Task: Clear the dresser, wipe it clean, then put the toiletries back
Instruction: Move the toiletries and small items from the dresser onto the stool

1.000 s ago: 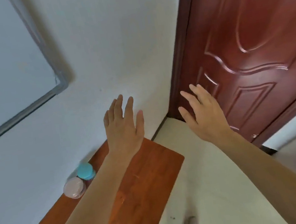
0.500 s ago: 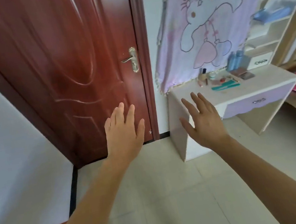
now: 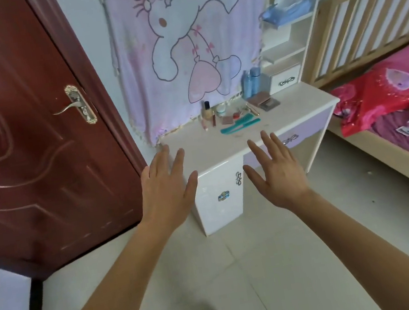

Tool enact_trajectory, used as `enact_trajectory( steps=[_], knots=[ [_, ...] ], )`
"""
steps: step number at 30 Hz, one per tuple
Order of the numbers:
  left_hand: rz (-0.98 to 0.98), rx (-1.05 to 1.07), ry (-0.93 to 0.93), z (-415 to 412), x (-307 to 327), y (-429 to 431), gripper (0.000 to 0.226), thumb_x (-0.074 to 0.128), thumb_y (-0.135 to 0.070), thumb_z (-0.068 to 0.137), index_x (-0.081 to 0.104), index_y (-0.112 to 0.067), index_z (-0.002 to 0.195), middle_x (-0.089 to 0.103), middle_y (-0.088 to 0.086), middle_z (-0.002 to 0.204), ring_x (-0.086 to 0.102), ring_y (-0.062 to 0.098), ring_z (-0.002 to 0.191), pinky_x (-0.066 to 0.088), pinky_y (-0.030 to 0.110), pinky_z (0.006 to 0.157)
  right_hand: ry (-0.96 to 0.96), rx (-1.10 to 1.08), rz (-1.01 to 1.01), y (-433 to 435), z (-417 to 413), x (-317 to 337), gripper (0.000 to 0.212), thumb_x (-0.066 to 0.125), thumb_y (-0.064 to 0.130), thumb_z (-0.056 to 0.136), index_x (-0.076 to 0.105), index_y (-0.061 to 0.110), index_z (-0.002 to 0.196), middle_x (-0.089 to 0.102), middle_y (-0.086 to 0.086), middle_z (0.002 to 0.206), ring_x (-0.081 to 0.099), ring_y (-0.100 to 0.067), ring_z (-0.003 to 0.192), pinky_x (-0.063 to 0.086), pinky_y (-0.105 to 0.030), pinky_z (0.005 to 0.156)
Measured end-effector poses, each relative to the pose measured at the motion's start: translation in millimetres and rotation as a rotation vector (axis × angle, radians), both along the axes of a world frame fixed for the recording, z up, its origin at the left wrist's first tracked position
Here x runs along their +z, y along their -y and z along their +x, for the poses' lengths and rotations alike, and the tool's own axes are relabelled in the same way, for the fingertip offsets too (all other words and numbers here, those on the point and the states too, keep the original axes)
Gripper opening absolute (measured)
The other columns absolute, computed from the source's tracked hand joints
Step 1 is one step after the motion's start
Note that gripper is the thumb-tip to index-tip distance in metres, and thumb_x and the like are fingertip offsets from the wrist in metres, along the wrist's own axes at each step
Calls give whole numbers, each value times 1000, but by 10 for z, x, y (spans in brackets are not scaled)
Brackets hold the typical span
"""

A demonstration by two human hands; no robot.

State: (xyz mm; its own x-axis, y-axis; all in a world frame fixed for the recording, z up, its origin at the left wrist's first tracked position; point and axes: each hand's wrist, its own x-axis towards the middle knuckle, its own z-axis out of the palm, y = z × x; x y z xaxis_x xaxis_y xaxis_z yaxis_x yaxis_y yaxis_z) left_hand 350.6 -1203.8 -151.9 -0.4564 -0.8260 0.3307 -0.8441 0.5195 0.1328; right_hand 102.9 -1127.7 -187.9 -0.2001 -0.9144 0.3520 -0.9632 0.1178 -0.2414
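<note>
Dresser (image 3: pixel 224 149) is standing ahead of me against the wall, between a dark red panelled door (image 3: pixel 20 130) and a bed (image 3: pixel 406 117) with pink and red bedding. Its glossy cream top is a long rectangle running along the wall, its left end nearer me, with a lilac drawer front and silver bow handles facing into the room. Toiletries (image 3: pixel 227 119) are sitting toward the back of the top: two teal plastic combs (image 3: pixel 240 125) lying flat, lengthwise roughly along the front edge, a small upright glass bottle (image 3: pixel 208 112) with a dark cap, flat brownish compacts (image 3: pixel 263 101), and two tall pale blue bottles (image 3: pixel 251 83) standing at the right. A soft pink cartoon cloth (image 3: pixel 181 51) is hanging behind them. I am holding my left hand (image 3: pixel 165 187) and right hand (image 3: pixel 278 172) out over the pale tiled floor, backs up, fingers straight and spread apart, gripping nothing.
</note>
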Motion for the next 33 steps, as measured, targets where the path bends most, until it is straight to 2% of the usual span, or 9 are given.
enact_trajectory(
  steps=[4,9,12,15,21,27,31,33],
  knots=[
    [66,-36,16,-589,-342,463,60,36,-48,96,46,-12,143,41,22,147,42,38,133,40,54,103,38,-38,83,333,-510,-314,63,40,53,100,32,22,153,19,-13,162,16,-31,150,16,-41,119],
    [165,-11,0,-1471,-677,1355,65,27,-53,95,41,-16,146,35,18,153,36,36,139,34,53,108,3,-57,227,1074,-1376,-550,65,31,58,100,21,27,156,8,-7,165,7,-27,152,5,-37,117],
    [216,-14,13,-2125,-612,1988,64,27,-52,95,38,-17,148,33,16,155,33,34,141,31,52,111,1,-96,289,1664,-2022,-401,65,30,57,100,18,27,157,5,-6,165,5,-26,152,12,-43,121],
    [177,-45,10,-2605,-441,2426,59,31,-48,98,35,-18,149,30,13,157,31,33,142,29,50,113,-16,-109,221,2056,-2476,-176,64,38,52,100,26,22,155,14,-10,164,13,-29,151,24,-48,118],
    [180,-61,57,-3737,-191,3305,59,29,-53,100,20,-28,153,11,5,163,15,28,148,15,47,119,78,-171,125,2907,-3507,-34,63,42,51,98,31,21,152,17,-11,163,16,-30,150,27,-48,117],
    [260,71,77,-4520,-574,4036,62,27,-59,98,15,-34,153,9,1,163,15,26,149,16,47,118,146,-89,203,3900,-4377,-467,67,38,58,98,20,27,155,10,-4,165,10,-25,152,28,-46,117],
    [380,117,121,-4837,-937,4448,71,11,-63,94,19,-25,153,20,7,161,24,28,145,26,49,116,208,6,343,4532,-4862,-758,66,40,54,100,17,26,155,7,-4,165,11,-26,151,31,-43,115],
    [455,156,124,-4950,-1058,4579,66,21,-59,97,19,-24,153,19,7,161,23,28,146,24,48,116,197,75,407,4797,-5018,-825,67,41,51,100,14,25,156,5,-4,165,13,-26,151,35,-42,112]
  ],
)
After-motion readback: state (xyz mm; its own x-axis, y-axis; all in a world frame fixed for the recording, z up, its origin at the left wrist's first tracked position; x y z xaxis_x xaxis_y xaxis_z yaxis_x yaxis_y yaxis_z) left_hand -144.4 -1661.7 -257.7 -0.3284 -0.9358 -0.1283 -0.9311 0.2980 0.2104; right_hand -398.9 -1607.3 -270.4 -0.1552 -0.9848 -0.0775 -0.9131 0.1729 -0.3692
